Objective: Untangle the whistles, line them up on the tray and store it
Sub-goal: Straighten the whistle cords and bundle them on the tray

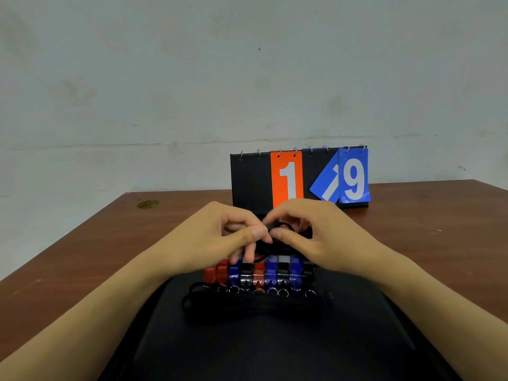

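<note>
Left hand (pixel 236 235) and right hand (pixel 308 232) each pinch a tangled black cord (pixel 277 229). At 6 o'clock from them, the whistles (pixel 259 272) sit in a row on the black tray (pixel 357 325).

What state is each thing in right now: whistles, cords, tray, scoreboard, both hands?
Whistles: lined up side by side in a row on the tray.
Black cords: bunched in front of the row; another loop is held up behind it.
Tray: on the table, not yet stored.
Scoreboard: upright, one blue card hanging crooked.
Left hand: pinching the cord.
Right hand: pinching the cord.
</note>
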`<state>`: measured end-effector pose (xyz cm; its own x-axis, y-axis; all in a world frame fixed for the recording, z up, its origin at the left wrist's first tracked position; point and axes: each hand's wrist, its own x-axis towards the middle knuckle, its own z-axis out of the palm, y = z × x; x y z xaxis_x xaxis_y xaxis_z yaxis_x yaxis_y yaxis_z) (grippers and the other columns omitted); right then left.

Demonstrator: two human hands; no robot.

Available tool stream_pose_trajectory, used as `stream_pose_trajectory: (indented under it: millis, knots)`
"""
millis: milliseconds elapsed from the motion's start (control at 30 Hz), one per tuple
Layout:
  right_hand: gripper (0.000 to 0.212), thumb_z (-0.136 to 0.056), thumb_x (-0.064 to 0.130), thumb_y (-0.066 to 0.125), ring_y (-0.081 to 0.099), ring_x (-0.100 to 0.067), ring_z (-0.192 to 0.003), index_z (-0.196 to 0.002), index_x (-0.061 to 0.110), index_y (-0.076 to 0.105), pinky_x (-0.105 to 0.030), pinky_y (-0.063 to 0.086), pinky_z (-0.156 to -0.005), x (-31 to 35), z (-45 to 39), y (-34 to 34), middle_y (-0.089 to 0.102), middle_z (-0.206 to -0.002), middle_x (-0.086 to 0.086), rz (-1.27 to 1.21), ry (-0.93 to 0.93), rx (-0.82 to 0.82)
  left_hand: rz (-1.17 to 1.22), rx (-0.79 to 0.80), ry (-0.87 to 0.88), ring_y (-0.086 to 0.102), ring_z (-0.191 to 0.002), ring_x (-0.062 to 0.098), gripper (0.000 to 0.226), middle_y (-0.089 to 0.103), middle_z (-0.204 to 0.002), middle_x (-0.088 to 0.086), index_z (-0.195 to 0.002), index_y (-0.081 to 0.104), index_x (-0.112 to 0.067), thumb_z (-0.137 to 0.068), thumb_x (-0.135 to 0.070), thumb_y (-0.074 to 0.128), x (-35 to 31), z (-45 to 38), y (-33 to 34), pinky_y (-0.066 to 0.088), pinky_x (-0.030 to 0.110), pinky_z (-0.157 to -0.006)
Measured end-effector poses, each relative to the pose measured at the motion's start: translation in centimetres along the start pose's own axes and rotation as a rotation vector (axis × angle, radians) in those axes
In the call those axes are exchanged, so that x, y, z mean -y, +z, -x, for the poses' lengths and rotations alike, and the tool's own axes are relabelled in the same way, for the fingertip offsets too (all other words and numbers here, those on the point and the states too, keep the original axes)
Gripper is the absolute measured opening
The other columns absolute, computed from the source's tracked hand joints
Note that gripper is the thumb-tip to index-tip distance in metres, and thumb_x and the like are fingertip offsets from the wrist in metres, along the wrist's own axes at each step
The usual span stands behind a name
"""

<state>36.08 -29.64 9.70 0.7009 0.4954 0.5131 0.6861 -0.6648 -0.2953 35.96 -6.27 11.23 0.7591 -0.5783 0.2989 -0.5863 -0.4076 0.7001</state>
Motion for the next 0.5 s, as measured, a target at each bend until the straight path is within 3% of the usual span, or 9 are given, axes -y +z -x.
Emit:
stream_pose_trajectory:
  millis: [67, 167, 233, 333, 433, 500]
  knots:
    - [0.005, -0.098, 0.039, 0.061, 0.057, -0.002, -0.085, -0.099, 0.036, 0.065, -0.015, 0.043, -0.070, -0.3, -0.1, 0.1, 0.059, -0.087, 0.018, 0.028, 0.017, -0.002, 0.103, -0.035, -0.024, 0.056, -0.054, 0.012, 0.021, 0.072, -0.069, 0.001, -0.094, 0.079, -0.023, -0.102, -0.025, 0.060, 0.1, 0.0, -0.4, 0.048, 0.020, -0.059]
    - [0.012, -0.098, 0.040, 0.059, 0.055, -0.006, -0.083, -0.087, 0.035, 0.059, -0.015, 0.042, -0.070, -1.2, -0.2, -0.2, 0.057, -0.087, 0.013, 0.007, 0.080, -0.059, 0.327, -0.157, -0.084, 0.053, -0.055, 0.010, 0.021, 0.070, -0.072, 0.000, -0.090, 0.079, -0.022, -0.094, -0.032, 0.060, 0.5, -0.1, -1.0, 0.044, 0.017, -0.055]
    - [0.018, -0.099, 0.038, 0.056, 0.055, -0.005, -0.086, -0.083, 0.033, 0.061, -0.012, 0.041, -0.074, -1.7, -0.3, -0.7, 0.056, -0.092, 0.013, -0.015, 0.125, -0.114, 0.638, -0.231, -0.148, 0.051, -0.057, 0.007, 0.023, 0.069, -0.079, 0.001, -0.083, 0.078, -0.018, -0.091, -0.030, 0.060, 1.1, -0.5, -1.5, 0.038, 0.016, -0.048]
    - [0.027, -0.102, 0.040, 0.049, 0.056, -0.003, -0.094, -0.081, 0.030, 0.064, -0.011, 0.042, -0.079, -2.6, -0.2, -1.2, 0.057, -0.100, 0.012, -0.051, 0.208, -0.148, 1.050, -0.283, -0.219, 0.057, -0.067, 0.006, 0.025, 0.073, -0.107, -0.001, -0.079, 0.073, -0.019, -0.095, -0.032, 0.058, 2.1, -0.6, -2.7, 0.038, 0.014, -0.045]
    - [0.029, -0.103, 0.041, 0.047, 0.058, -0.004, -0.092, -0.082, 0.030, 0.064, -0.012, 0.043, -0.078, -3.2, -0.1, -1.2, 0.061, -0.097, 0.010, -0.041, 0.247, -0.159, 1.241, -0.295, -0.213, 0.065, -0.075, 0.006, 0.021, 0.069, -0.134, -0.003, -0.087, 0.061, -0.020, -0.102, -0.032, 0.052, 2.4, -0.4, -3.4, 0.041, 0.013, -0.047]
    - [0.031, -0.104, 0.039, 0.048, 0.058, -0.001, -0.081, -0.082, 0.027, 0.066, -0.011, 0.042, -0.071, -3.4, 0.0, -1.1, 0.066, -0.090, 0.008, -0.063, 0.277, -0.172, 1.293, -0.302, -0.206, 0.068, -0.077, 0.007, 0.021, 0.072, -0.132, 0.000, -0.088, 0.059, -0.019, -0.104, -0.031, 0.050, 2.3, -0.4, -3.2, 0.043, 0.014, -0.048]
